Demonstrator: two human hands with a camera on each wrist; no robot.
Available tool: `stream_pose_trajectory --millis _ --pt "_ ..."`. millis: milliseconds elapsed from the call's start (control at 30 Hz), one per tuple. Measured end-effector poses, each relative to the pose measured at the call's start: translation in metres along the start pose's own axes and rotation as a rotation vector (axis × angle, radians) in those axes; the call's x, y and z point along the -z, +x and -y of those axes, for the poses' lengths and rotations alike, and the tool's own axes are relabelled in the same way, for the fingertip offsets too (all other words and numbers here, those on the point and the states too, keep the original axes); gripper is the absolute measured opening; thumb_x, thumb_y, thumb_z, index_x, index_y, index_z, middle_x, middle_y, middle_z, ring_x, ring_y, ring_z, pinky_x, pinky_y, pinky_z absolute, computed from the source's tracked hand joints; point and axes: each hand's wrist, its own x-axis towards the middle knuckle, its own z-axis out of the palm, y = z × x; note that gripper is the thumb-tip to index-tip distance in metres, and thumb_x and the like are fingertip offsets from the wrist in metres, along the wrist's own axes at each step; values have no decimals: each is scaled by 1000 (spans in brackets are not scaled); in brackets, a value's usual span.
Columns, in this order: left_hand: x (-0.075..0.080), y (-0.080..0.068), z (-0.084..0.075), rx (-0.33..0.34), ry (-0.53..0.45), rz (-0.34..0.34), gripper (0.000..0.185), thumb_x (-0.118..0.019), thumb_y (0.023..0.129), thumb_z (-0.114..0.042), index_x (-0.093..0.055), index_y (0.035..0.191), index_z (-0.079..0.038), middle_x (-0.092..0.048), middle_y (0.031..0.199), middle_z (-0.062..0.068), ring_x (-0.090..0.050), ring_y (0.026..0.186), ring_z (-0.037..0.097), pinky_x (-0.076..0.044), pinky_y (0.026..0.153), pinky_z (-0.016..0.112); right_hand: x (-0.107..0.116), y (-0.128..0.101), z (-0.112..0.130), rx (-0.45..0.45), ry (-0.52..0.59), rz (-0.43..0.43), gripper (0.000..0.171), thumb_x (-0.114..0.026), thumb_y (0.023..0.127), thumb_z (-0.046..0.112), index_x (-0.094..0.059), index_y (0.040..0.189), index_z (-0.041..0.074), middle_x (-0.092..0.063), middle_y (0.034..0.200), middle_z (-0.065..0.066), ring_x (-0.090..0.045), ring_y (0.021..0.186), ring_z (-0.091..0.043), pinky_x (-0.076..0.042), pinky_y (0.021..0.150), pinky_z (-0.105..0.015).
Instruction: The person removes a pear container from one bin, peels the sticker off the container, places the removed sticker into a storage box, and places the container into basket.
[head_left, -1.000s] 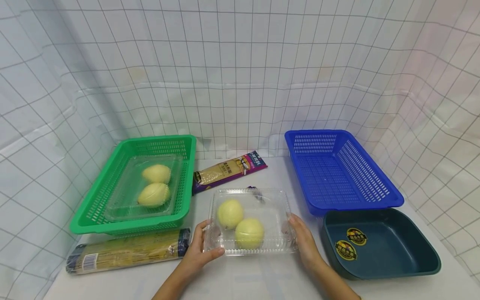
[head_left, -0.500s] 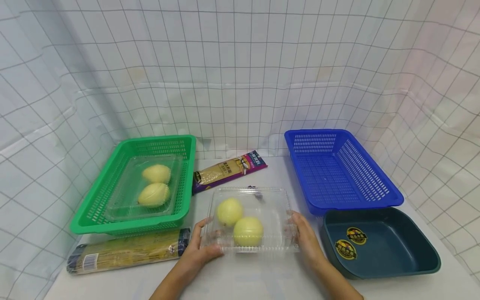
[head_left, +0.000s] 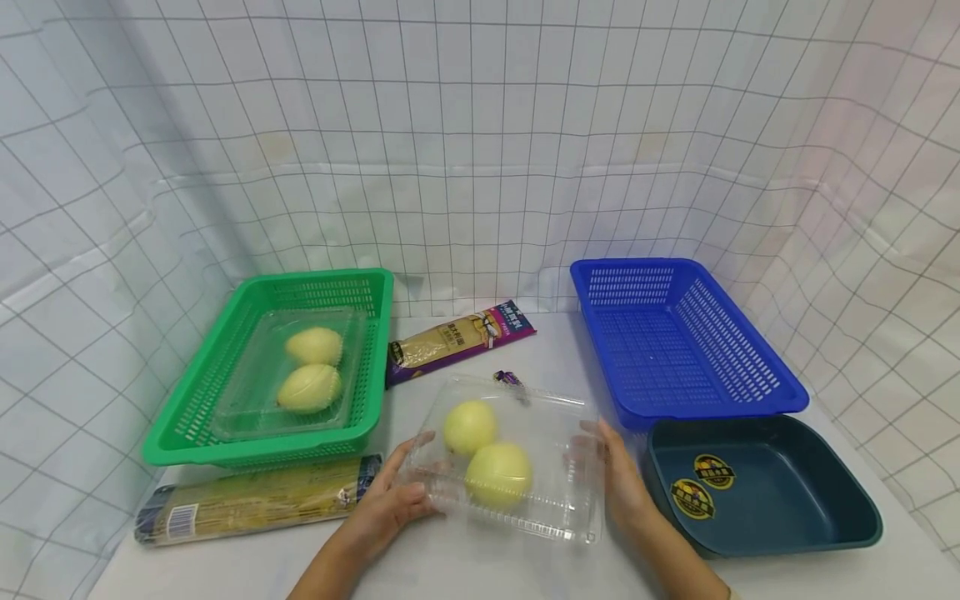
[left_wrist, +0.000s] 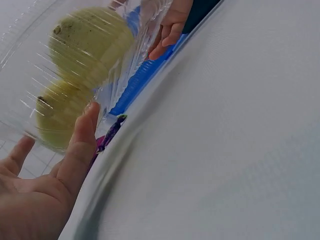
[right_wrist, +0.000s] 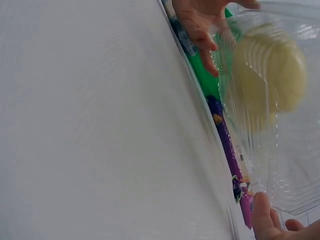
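A clear plastic lidded box [head_left: 558, 446] with two pale yellow fruits [head_left: 498, 475] in it is held between both hands, its near right corner turned down toward the person. My left hand [head_left: 386, 500] grips the left end, thumb on the near side and fingers along the side. At the right end, my right hand [head_left: 622, 483] holds the box with its fingers behind the clear wall. Seen in the left wrist view, the box [left_wrist: 30, 65] is raised off the white tabletop. A small purple-wrapped candy [head_left: 506, 377] lies just beyond the box's far edge.
A green basket [head_left: 153, 450] at left holds another clear box [head_left: 247, 375] with two fruits. A bundle of noodles [head_left: 262, 504] lies before it. Behind lies a purple pasta packet [head_left: 450, 343]. A blue basket [head_left: 637, 358] and dark green basin [head_left: 780, 508] stand at right.
The box has turned clockwise and tilted, its right end coming nearer the person. It has shifted slightly right with both hands still on it. The purple candy shows more clearly behind it.
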Motion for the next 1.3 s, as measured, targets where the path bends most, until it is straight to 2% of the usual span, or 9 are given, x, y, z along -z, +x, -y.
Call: stream_pose_trajectory --millis 133,300,400,700,867,1100,1167,1233,1300 --pt "6 0 -2 -3 -27 54 56 -44 98 -1 -38 148 -25 -56 132 14 -59 114 27 -50 92 40 6 2 1 -36 143 128 67 -23 103 52 -46 130 -5 -62 111 -14 -66 94 -27 -53 79 -45" --pt "10 0 -6 11 -52 92 50 -45 99 -9 -42 147 -26 -59 132 12 -59 116 27 -49 94 40 17 3 2 -78 284 414 63 -14 103 50 -59 120 10 -66 111 -9 -67 96 -26 -55 78 -43" --pt "13 -1 -8 24 -66 112 48 -43 100 -12 -42 146 -26 -58 132 12 -60 114 26 -49 94 39 20 3 2 -98 363 557 63 -13 103 49 -60 122 12 -65 115 -11 -67 99 -26 -55 77 -40" --pt "18 -2 -7 35 -74 192 47 -36 103 -17 -37 150 -25 -55 136 12 -62 111 30 -48 95 40 23 6 1 -124 404 783 53 -30 102 48 -59 130 13 -64 121 -11 -67 100 -23 -55 78 -39" --pt "20 -1 -7 30 -53 202 48 -27 105 -20 -34 152 -27 -52 140 12 -61 114 28 -46 97 40 24 7 0 -110 412 846 49 -36 100 42 -55 134 12 -64 121 -11 -67 100 -24 -55 80 -41" --pt "18 -1 -9 28 -57 138 46 -23 107 -27 -32 151 -29 -48 143 7 -55 122 23 -42 101 37 20 6 -5 -19 444 828 45 -33 100 31 -54 135 12 -64 121 -10 -67 99 -24 -54 81 -42" --pt "15 -1 -9 35 -63 84 44 -24 107 -25 -34 149 -34 -49 140 3 -53 123 22 -43 101 36 18 5 -7 29 459 803 45 -30 101 28 -55 135 12 -64 121 -9 -68 98 -23 -55 81 -40" --pt "10 -1 -10 50 -57 20 47 -30 107 -23 -27 152 -36 -47 139 4 -55 122 21 -43 101 35 16 5 -10 73 475 771 45 -27 102 26 -56 134 13 -64 120 -8 -68 98 -23 -55 80 -39" --pt "4 -1 -9 76 -27 -39 56 -36 106 -21 -15 157 -32 -41 144 16 -58 116 19 -44 100 35 14 5 -12 100 482 748 45 -25 102 24 -56 134 13 -65 119 -7 -68 98 -23 -55 80 -38"
